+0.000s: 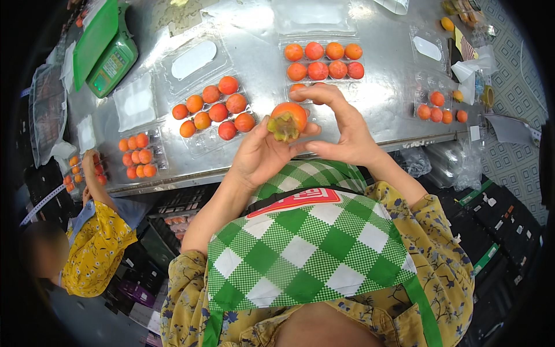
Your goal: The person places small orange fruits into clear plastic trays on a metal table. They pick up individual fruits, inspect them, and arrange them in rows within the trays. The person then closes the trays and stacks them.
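Observation:
An orange persimmon [289, 117] with its green calyx turned toward me rests in my left hand [264, 156], between the thumb and curled fingers. Beside it, my right hand [347, 130] curves with thumb and forefinger spread apart and nothing gripped. Just beyond my hands lies a clear plastic clamshell tray [368, 80] with rows of persimmons [318, 70]; my right hand partly covers its near row. To the left sits another clear clamshell [197, 145] with persimmons [218, 112] in its hollows, its lid [195, 60] folded back.
Smaller trays of orange fruit [138, 156] stand further left, near a green scale [106, 65]. A co-worker in a yellow patterned top [97, 256] reaches to the far-left tray. At right is a partly filled tray [435, 108]. The metal table's front edge [416, 139] runs before me.

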Demonstrator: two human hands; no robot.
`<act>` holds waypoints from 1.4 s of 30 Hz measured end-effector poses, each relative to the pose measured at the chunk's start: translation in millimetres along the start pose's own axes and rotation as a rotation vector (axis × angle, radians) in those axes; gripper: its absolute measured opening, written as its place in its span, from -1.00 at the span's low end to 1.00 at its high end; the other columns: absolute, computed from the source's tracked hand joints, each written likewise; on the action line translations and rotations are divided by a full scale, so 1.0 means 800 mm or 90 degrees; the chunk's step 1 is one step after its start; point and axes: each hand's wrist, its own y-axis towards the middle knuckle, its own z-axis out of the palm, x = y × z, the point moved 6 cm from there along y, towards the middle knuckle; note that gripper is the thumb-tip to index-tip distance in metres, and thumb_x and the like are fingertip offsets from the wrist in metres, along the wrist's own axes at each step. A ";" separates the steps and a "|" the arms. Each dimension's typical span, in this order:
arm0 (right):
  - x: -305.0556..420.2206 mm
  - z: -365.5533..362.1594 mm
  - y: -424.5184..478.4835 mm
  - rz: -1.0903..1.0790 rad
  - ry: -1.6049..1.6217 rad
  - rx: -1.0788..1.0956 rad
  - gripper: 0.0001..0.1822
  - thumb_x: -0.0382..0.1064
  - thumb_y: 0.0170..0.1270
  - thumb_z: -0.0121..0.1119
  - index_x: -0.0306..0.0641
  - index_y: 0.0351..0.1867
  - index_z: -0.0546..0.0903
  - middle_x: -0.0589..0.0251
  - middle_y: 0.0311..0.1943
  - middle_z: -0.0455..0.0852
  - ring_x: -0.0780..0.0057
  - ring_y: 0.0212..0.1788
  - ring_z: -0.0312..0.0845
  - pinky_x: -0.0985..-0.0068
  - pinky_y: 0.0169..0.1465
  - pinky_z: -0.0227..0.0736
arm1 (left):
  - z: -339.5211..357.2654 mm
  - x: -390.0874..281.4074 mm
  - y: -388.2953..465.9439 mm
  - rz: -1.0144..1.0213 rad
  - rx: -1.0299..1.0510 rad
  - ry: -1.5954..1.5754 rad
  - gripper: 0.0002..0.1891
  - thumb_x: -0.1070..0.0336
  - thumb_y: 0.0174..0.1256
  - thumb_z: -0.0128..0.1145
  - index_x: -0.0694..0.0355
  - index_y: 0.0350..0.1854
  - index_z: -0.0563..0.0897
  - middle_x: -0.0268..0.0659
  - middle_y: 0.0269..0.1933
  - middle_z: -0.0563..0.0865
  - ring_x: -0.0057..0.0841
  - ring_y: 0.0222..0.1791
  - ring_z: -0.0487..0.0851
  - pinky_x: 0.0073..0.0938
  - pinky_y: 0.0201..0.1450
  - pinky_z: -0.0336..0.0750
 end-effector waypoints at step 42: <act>-0.028 0.021 -0.005 0.119 0.197 -0.020 -0.59 -0.49 0.16 0.05 -0.33 0.10 0.48 0.23 0.04 0.53 0.45 0.12 0.46 0.40 0.21 0.37 | 0.009 -0.014 -0.003 0.123 -0.171 0.164 -0.57 0.36 0.33 0.16 0.37 0.19 0.43 -0.21 0.10 0.59 -0.50 0.08 0.57 -0.34 0.15 0.50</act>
